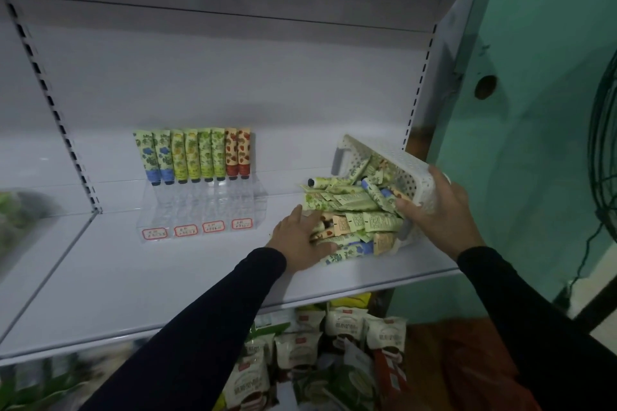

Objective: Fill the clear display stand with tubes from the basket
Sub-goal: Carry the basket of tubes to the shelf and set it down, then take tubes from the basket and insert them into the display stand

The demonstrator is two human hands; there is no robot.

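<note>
**Basket tipped, tubes all over the shelf**

White shelf [133, 277] has the clear stand [200, 210] near the back, one row of eight tubes [192, 155] standing cap-down in it. Basket [394, 160] is tipped on its side to the right, pile [350, 217] spilling out. Right hand [437, 210] wraps the basket's rim. Left hand [300, 240] lies flat on the pile, fingers spread, gripping nothing.
</note>
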